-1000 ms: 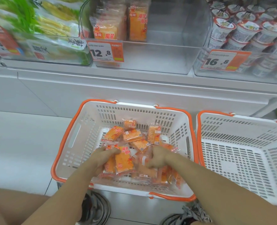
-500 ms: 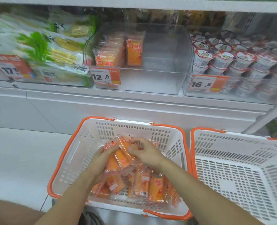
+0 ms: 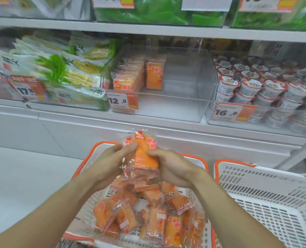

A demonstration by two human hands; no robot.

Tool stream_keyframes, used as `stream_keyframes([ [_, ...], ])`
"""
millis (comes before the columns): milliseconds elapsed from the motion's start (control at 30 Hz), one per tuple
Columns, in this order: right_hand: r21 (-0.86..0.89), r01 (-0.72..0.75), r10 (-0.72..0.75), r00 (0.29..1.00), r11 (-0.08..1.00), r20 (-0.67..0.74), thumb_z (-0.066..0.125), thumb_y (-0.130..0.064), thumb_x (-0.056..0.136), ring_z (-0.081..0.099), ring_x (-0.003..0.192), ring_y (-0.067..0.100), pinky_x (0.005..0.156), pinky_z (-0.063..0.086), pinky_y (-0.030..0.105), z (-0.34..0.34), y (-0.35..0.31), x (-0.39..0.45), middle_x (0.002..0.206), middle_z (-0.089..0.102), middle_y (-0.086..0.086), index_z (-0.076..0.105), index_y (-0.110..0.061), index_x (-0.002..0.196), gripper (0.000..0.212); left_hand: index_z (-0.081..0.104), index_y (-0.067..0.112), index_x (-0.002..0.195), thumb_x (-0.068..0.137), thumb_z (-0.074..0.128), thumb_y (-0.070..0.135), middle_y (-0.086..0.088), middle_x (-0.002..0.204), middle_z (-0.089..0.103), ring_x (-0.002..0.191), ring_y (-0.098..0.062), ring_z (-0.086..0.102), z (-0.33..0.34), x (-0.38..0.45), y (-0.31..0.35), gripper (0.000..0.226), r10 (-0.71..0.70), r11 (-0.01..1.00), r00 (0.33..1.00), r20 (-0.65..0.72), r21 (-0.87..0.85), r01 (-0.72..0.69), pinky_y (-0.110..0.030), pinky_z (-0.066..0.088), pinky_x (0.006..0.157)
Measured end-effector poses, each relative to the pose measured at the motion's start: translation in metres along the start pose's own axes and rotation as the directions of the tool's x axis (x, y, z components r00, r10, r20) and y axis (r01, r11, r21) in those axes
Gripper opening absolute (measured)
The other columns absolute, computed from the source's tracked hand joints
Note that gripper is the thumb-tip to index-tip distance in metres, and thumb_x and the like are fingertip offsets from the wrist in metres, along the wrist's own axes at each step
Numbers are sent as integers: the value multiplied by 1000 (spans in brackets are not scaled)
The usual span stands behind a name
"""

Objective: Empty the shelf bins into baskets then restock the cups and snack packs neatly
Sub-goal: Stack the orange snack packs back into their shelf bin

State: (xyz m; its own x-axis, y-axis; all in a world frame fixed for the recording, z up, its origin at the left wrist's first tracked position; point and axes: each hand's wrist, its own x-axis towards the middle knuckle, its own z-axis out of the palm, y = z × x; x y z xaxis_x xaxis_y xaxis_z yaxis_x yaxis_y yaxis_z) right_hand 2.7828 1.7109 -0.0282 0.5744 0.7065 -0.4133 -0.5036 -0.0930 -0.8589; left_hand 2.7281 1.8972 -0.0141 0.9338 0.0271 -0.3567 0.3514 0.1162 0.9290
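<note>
Both hands, left hand (image 3: 109,163) and right hand (image 3: 172,167), have fingers curled round a stack of snack packs (image 3: 143,158) above the basket (image 3: 198,158) full of loose packs (image 3: 148,217)

We see a white shelf (image 3: 166,120) carrying three clear bins side by side: the left bin (image 3: 77,102) full of green and white bags, the middle bin (image 3: 181,97) with a few orange snack packs (image 3: 139,76) standing at its left end, and the right bin (image 3: 256,126) stacked with cups (image 3: 267,90). On the pale floor (image 3: 23,176) below stand two white baskets with orange rims, touching or nearly so: the left basket (image 3: 198,158) holds loose orange packs (image 3: 148,221), beside the right basket (image 3: 267,194).
</note>
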Motion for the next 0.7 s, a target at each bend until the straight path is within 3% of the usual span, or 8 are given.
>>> stream_keyframes([
  [67,13,69,-69,997,998,-20,60,-33,94,61,117,35,107,43,59,-5,-17,-3,140,56,21,46,-13,144,55,69,11,101,66,77,53,-4,90,72,86,-20,65,-7,-2,29,56,42,993,999,15,113,-43,-38,52,81],
  [167,-44,179,-180,984,983,0,77,-24,79,64,106,25,102,49,52,-8,-40,-8,124,68,15,53,-12,136,63,64,21,66,79,73,43,2,70,58,67,-10,56,-10,-9,68,27,88,962,984,156,243,-125,-30,43,72],
  [267,-92,283,-277,958,955,77,73,-13,80,69,91,18,80,56,34,8,-58,-9,102,72,4,59,-11,120,42,67,4,92,81,64,57,-16,91,68,87,-19,67,-15,-5,94,55,158,859,971,178,461,-224,-36,50,87],
  [400,-141,468,-487,855,872,-177,83,-1,63,69,85,26,69,53,35,19,-85,5,95,72,10,62,-12,115,57,67,18,113,89,58,62,-1,112,71,108,-14,65,-25,14,122,51,362,694,910,200,594,-407,-36,49,101],
  [467,-337,522,-621,680,783,-389,86,11,58,70,82,14,65,54,26,13,-102,10,92,72,0,55,-15,120,74,61,25,124,89,59,54,11,119,65,110,-3,60,-36,37,130,46,565,522,815,125,712,-470,-24,47,100],
  [567,-652,450,-792,358,610,-494,85,13,56,61,79,-11,71,46,8,0,-131,17,98,60,-10,45,-13,116,77,49,16,142,86,74,35,-3,138,52,129,-18,48,-55,77,127,65,711,250,691,129,872,-420,-26,35,105],
  [633,-750,352,-823,341,560,-454,86,-6,52,61,86,-10,76,48,11,-15,-154,33,102,58,-14,43,-17,118,80,37,13,151,79,81,29,-8,154,36,144,-26,32,-59,100,121,86,683,152,704,196,905,-399,-31,23,117],
  [700,-754,197,-747,429,627,-509,85,-19,47,68,93,7,81,58,29,-38,-176,62,105,65,-7,44,-19,122,85,32,13,153,76,83,29,-9,159,29,149,-26,22,-58,117,118,95,678,92,695,237,912,-400,-34,16,122],
])
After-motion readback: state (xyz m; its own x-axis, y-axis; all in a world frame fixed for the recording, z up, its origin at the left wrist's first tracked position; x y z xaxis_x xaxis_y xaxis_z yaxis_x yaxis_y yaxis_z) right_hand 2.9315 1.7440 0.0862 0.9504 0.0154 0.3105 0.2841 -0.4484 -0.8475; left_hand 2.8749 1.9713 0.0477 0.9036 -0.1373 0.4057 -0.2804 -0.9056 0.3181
